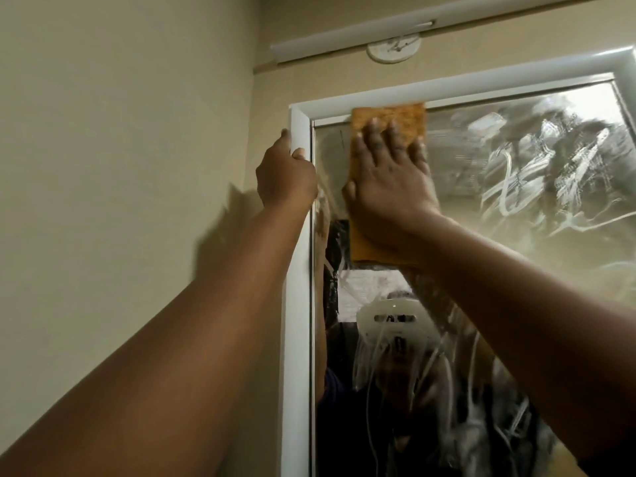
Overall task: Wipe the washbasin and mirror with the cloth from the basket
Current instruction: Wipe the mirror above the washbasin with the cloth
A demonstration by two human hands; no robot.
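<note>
up high, right hand (390, 187) presses upright cloth (387, 132) flat-fingered on mirror (516, 173); left hand (285, 175) grips frame (298, 270)

above right hand (392, 180): white mirror frame (481, 77) blocks | right of it: smeared glass (516, 173) open | left: left hand (285, 173) gripping frame

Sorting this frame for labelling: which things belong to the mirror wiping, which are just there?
In use: flat orange cloth, smeared white-framed mirror, right hand, left hand.
Just there: white tube light, round white wall fitting, beige wall.
</note>
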